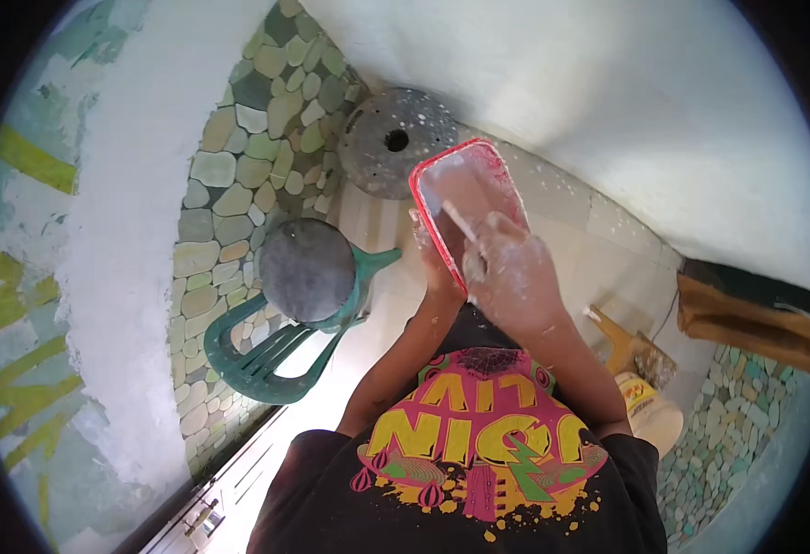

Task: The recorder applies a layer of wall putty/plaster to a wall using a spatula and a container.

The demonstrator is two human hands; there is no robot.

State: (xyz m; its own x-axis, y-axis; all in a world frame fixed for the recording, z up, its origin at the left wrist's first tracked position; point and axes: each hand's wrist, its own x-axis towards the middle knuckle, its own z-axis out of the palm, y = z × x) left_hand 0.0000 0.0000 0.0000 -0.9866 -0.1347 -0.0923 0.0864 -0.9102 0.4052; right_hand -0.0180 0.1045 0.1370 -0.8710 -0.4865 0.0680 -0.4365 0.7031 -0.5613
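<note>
My left hand (428,245) grips a red-rimmed rectangular tub (483,175) from its left side and underneath, and is partly hidden by it. Pale, wet-looking material coats the tub's inside. My right hand (507,272), smeared with white, holds a thin pale stick (458,217) that reaches into the tub; whether it is a brush handle or a plain stick, I cannot tell.
A green plastic chair (257,365) with a dark round top (308,268) stands on my left. A perforated grey disc (368,138) lies beyond the tub. A pebbled strip (234,166), a white wall (608,102), a wooden beam (747,328) and a cream bucket (654,425) surround me.
</note>
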